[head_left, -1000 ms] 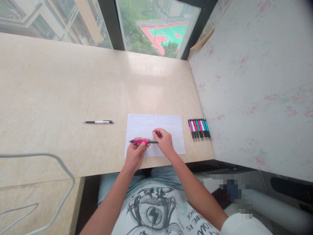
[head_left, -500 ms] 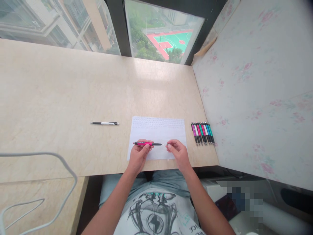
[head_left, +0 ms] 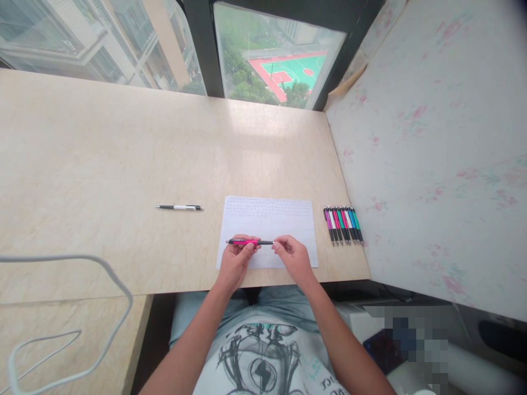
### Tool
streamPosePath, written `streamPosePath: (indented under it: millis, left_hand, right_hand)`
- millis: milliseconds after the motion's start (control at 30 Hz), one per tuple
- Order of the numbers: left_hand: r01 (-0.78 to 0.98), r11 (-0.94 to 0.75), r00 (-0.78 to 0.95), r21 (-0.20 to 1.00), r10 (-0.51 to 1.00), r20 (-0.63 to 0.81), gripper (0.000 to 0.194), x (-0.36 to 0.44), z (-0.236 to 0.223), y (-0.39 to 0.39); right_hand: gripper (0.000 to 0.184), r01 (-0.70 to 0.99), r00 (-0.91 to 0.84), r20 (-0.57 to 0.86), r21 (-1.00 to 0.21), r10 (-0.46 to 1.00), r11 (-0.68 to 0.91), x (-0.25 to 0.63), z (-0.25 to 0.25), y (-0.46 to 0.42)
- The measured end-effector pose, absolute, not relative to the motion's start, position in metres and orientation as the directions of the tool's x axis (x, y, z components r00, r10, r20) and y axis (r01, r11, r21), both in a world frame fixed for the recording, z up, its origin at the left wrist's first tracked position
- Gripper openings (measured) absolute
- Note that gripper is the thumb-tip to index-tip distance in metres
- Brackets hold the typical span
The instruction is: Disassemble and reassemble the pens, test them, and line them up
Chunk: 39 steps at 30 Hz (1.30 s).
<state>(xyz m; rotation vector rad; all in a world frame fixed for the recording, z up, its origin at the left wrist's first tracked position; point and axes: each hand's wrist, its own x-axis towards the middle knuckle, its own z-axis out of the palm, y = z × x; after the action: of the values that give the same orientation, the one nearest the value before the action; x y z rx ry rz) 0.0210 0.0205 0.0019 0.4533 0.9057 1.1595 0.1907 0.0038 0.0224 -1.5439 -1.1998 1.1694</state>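
Across the desk (head_left: 123, 159) lies the paper (head_left: 267, 225), with the row of pens (head_left: 342, 226) near its right edge and the white pen (head_left: 179, 207) well apart to its left. Over the paper, the left hand (head_left: 235, 260) grips the pink pen (head_left: 246, 242) level between thumb and fingers, and the right hand (head_left: 294, 256) has its thumb and fingertips closed at the tip.
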Motion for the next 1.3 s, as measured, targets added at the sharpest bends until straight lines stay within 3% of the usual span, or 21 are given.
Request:
streamPosePath:
  millis: [167,300,400,600,800,967,1300]
  left_hand:
    - [-0.555,0.365,0.114,0.747,0.923,-0.367,0.019,0.021,0.001,0.02]
    - [-0.542,0.355,0.118,0.762,0.93,-0.349,0.017,0.021,0.002,0.02]
    - [-0.539,0.363,0.114,0.76,0.926,-0.361,0.018,0.021,0.002,0.02]
    - [-0.566,0.365,0.09,0.739,0.918,-0.385,0.018,0.021,0.002,0.021]
    - [-0.575,0.358,0.082,0.735,0.92,-0.384,0.019,0.021,0.002,0.021]
    - [-0.569,0.359,0.091,0.74,0.922,-0.377,0.018,0.021,0.001,0.021]
    - [-0.548,0.357,0.101,0.757,0.926,-0.363,0.018,0.02,0.0,0.022]
  right_hand:
    - [0.038,0.287,0.068,-0.201,-0.934,0.977,-0.212,0.191,0.025,0.005]
    - [0.024,0.296,0.169,-0.129,-0.939,0.977,-0.175,0.186,0.026,0.007]
    - [0.024,0.252,0.201,-0.133,-0.95,0.971,-0.182,0.181,0.029,0.007]
    - [0.02,0.176,0.131,-0.105,-0.976,0.986,-0.128,0.179,0.034,0.003]
    - [0.014,0.216,0.076,-0.064,-0.973,0.995,-0.079,0.183,0.031,0.001]
    - [0.023,0.263,0.067,-0.108,-0.957,0.992,-0.122,0.184,0.033,0.002]
    - [0.043,0.491,0.074,-0.06,-0.867,0.995,-0.089,0.181,0.039,0.004]
